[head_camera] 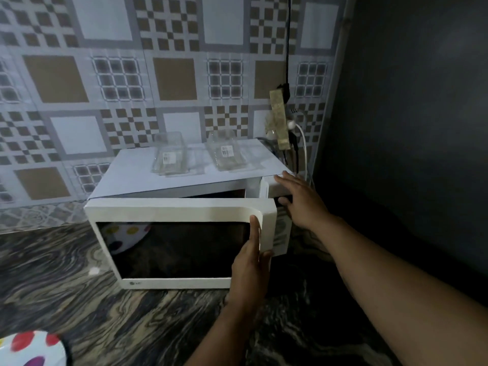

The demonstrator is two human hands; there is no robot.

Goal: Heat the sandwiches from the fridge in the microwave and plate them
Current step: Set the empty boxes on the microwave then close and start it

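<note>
White boxy microwave (184, 196) on swirl-grained dark stone counter (66, 273), glossy black-windowed door (174, 247) ajar, small grey logo at lower left unreadable. Left hand (250, 262) gripping door's right edge; right hand (298, 202), fingers straight, touching control side. Two clear barcode-stickered containers (171, 154) on top; dotted plate (29, 348) nearby.

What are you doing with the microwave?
A person is at a white microwave on a dark marbled counter. Its door stands partly open. The left hand holds the door's right edge, and the right hand rests open on the oven's top right corner. Two clear containers sit on top. A polka-dot plate sits at the near left of the counter. No sandwiches are visible.
</note>
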